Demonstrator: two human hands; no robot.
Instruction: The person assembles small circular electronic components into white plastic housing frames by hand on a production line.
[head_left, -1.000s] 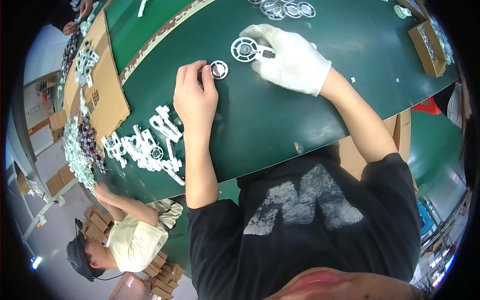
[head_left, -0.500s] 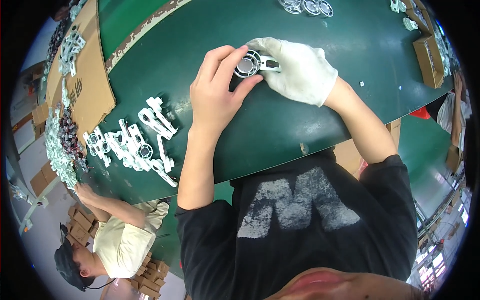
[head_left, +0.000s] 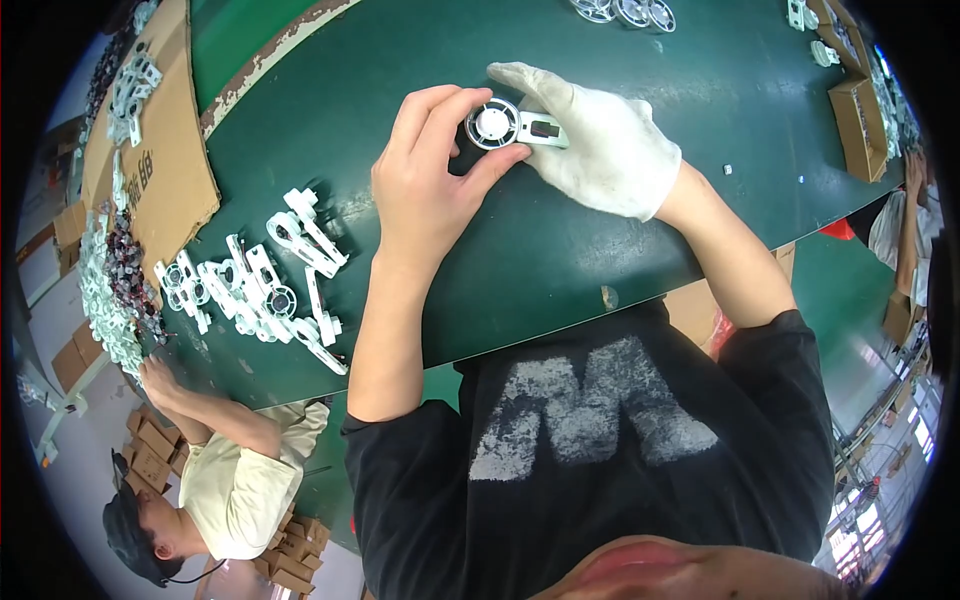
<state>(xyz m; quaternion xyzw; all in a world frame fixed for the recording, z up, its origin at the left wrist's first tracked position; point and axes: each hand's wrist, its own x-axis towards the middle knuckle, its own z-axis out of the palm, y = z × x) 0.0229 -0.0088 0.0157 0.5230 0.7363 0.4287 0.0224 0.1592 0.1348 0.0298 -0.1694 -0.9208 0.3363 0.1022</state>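
Over the green table I hold a small white handheld fan [head_left: 540,129] with a round dark-rimmed head. My left hand [head_left: 428,150] is bare and pinches the fan's ring between thumb and fingers. My right hand [head_left: 610,140], in a white glove, cups the handle end; its thumb is lifted away from the fan, and the other fingers are mostly hidden beneath the handle. A dark slot shows on the handle's upper side. To the left of my left forearm lies a loose group of similar white fan parts [head_left: 265,290].
Round fan rings [head_left: 632,12] lie at the far edge. A cardboard sheet [head_left: 170,170] and piles of small parts [head_left: 105,290] are on the left, near a person in a pale shirt [head_left: 235,500]. An open carton [head_left: 858,128] stands at the far right. Another person's arm [head_left: 908,230] shows beyond it.
My right thumb has lifted and stretched away from the fan's head. The fan stays between both hands, with its round face turned slightly. The view has shifted a little.
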